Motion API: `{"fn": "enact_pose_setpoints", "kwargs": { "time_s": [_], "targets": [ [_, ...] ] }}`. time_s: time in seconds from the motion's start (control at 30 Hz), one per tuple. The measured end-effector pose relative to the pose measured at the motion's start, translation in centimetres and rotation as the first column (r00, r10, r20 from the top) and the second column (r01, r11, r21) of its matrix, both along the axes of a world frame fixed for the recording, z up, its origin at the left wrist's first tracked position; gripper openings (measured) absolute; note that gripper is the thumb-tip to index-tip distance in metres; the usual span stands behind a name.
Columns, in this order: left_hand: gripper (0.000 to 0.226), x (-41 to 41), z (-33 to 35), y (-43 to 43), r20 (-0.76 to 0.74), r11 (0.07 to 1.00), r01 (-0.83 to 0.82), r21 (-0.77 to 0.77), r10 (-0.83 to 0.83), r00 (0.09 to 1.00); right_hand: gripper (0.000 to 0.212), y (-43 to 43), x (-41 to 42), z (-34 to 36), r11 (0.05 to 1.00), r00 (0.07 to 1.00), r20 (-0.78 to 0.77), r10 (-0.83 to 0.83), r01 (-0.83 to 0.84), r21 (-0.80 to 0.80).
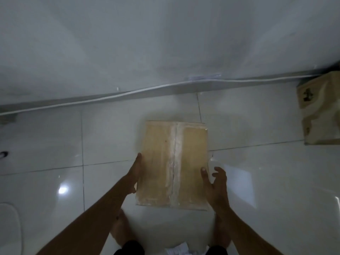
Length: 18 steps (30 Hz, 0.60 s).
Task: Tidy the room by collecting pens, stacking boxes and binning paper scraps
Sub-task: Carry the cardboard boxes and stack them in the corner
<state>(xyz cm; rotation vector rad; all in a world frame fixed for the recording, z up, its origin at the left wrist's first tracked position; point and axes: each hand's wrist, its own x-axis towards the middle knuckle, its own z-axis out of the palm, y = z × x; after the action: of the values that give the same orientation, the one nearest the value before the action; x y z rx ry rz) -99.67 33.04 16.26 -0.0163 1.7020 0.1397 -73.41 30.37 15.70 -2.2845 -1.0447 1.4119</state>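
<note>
A flat cardboard box (173, 162), sealed with clear tape down its middle, lies lengthways in front of me over the white tiled floor. My left hand (135, 173) presses its straight fingers against the box's left side. My right hand (216, 183) is at the right side, thumb lying on the top face and fingers curled beside the edge. Whether the box rests on the floor or hangs just above it, I cannot tell. A second cardboard box (320, 109) with dark print stands at the right by the wall. Crumpled paper scraps (177, 250) lie between my feet.
A white wall runs across the top, with a white cable (165, 85) along its base. A small dark object (3, 154) lies at the far left edge. A rounded white object (9, 227) sits at the lower left. My bare feet stand below the box.
</note>
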Motion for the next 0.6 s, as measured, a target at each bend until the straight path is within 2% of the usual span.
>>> {"fn": "enact_pose_setpoints", "kwargs": {
  "time_s": [0.07, 0.13, 0.27, 0.33, 0.43, 0.53, 0.6],
  "targets": [
    [0.087, 0.0, -1.3, -0.7, -0.010, 1.000, 0.023, 0.012, -0.023, 1.000, 0.087, -0.1, 0.1, -1.2, 0.997, 0.997, 0.074, 0.010, -0.004, -0.080],
    [0.086, -0.1, -2.3, -0.8, -0.047, 0.996, 0.030, 0.080, -0.027, 0.999, 0.091, 0.7, -0.1, -2.1, 0.995, 0.997, 0.067, -0.027, 0.033, -0.090],
    [0.079, -0.5, -3.8, 0.5, -0.117, 0.980, 0.013, 0.200, 0.011, 0.993, 0.078, 2.8, -1.2, -3.9, 0.995, 0.995, -0.061, -0.082, 0.079, -0.059],
    [0.078, -0.6, -4.7, 0.8, -0.098, 0.973, 0.031, 0.229, -0.009, 0.995, 0.075, 3.0, -1.6, -4.8, 0.990, 0.986, -0.121, -0.110, 0.098, -0.102],
    [0.069, -0.3, -5.1, 1.1, -0.043, 0.931, 0.035, 0.363, -0.021, 0.999, 0.064, 3.0, -2.0, -5.9, 0.967, 0.948, -0.222, -0.230, 0.196, -0.164],
    [0.060, -0.1, -5.5, 1.2, -0.035, 0.892, 0.042, 0.451, -0.030, 0.999, 0.040, 2.8, -2.4, -6.4, 0.980, 0.961, -0.193, -0.197, 0.186, -0.074],
    [0.055, -0.1, -5.6, 1.0, -0.033, 0.876, 0.061, 0.478, -0.051, 0.998, 0.041, 2.6, -2.5, -6.6, 0.985, 0.971, -0.166, -0.174, 0.171, -0.035]
  ]
}}
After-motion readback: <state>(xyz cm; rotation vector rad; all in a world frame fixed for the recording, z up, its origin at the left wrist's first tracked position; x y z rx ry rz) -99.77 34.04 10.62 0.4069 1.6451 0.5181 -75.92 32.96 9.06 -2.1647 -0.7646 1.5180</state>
